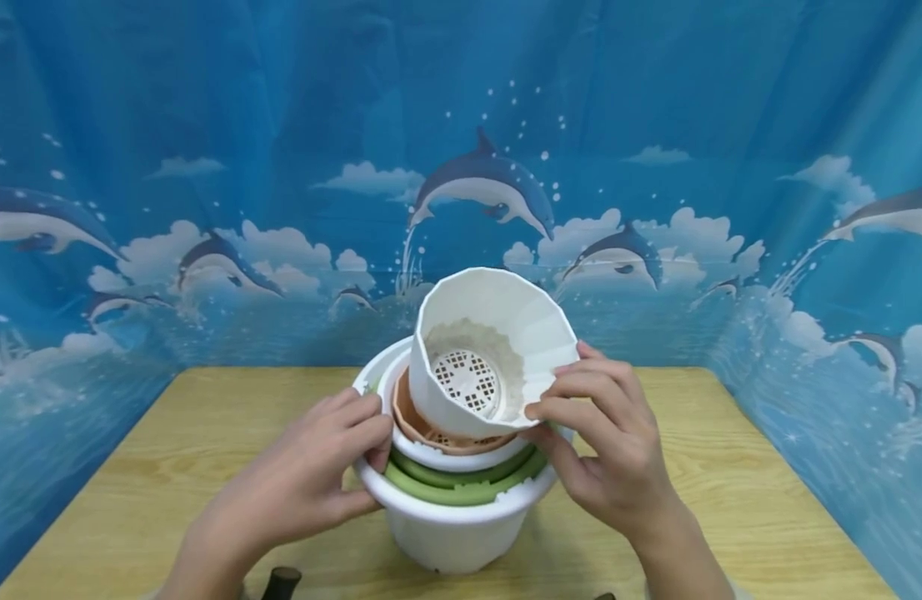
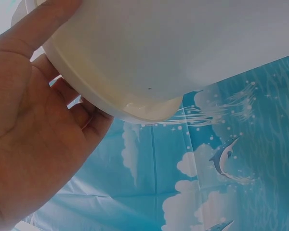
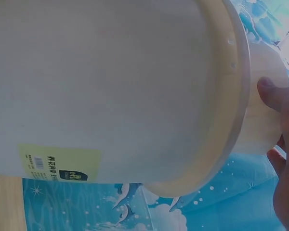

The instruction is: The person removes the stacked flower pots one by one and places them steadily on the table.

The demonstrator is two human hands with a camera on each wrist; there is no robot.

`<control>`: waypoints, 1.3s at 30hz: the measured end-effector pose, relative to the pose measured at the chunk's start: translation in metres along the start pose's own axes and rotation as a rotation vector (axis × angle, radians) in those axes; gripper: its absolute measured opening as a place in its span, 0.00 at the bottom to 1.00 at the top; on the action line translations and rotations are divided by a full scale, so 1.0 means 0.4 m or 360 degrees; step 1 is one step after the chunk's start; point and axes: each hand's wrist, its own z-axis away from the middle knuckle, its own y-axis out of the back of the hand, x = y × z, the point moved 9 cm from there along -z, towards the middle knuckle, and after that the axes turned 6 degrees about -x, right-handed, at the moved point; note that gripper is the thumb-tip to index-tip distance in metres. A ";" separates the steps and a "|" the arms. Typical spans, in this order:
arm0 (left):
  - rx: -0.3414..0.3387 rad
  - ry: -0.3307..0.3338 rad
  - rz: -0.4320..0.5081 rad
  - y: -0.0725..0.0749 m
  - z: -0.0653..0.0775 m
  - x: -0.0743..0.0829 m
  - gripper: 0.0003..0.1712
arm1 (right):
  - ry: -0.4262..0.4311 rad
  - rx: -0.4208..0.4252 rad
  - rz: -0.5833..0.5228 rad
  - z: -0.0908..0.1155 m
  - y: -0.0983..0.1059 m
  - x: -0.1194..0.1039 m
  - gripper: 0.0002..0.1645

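A stack of nested plastic flower pots stands on the table. Its outermost piece is a large white pot (image 1: 457,533), and inside it show green rims (image 1: 461,493), another white rim (image 1: 438,457) and an orange-brown pot (image 1: 406,408). My left hand (image 1: 318,467) grips the large pot's rim at the left, fingers over it and thumb below. A smaller faceted white pot (image 1: 498,304), with a grid of drain holes and a dirt-stained inside, tilts above the stack. My right hand (image 1: 607,433) pinches its right edge between thumb and fingers.
The wooden table (image 1: 731,500) reaches back to a blue dolphin-print curtain (image 1: 281,125), which encloses it on the sides too. A dark rounded end (image 1: 283,582) pokes in at the bottom edge. The large pot carries a yellow-green label (image 3: 62,163).
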 end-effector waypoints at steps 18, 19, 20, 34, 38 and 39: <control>0.0006 -0.0014 -0.0009 0.003 -0.005 0.000 0.27 | 0.0000 0.0215 0.0034 -0.009 0.039 0.004 0.18; 0.0003 -0.0012 -0.0007 0.004 -0.005 -0.001 0.27 | -0.0009 0.0222 0.0040 -0.009 0.042 0.006 0.19; 0.0001 -0.0010 -0.0005 0.004 -0.006 -0.002 0.27 | -0.0017 0.0229 0.0044 -0.009 0.044 0.007 0.19; -0.0034 0.0008 0.0023 0.000 -0.002 0.002 0.26 | -0.0075 0.0389 0.0144 -0.005 0.082 0.011 0.22; -0.0031 0.0015 0.0005 -0.001 0.000 0.002 0.26 | -0.0073 0.0424 0.0158 -0.006 0.089 0.010 0.22; -0.0031 0.0016 0.0000 -0.001 0.001 0.002 0.26 | -0.0076 0.0435 0.0163 -0.006 0.092 0.009 0.22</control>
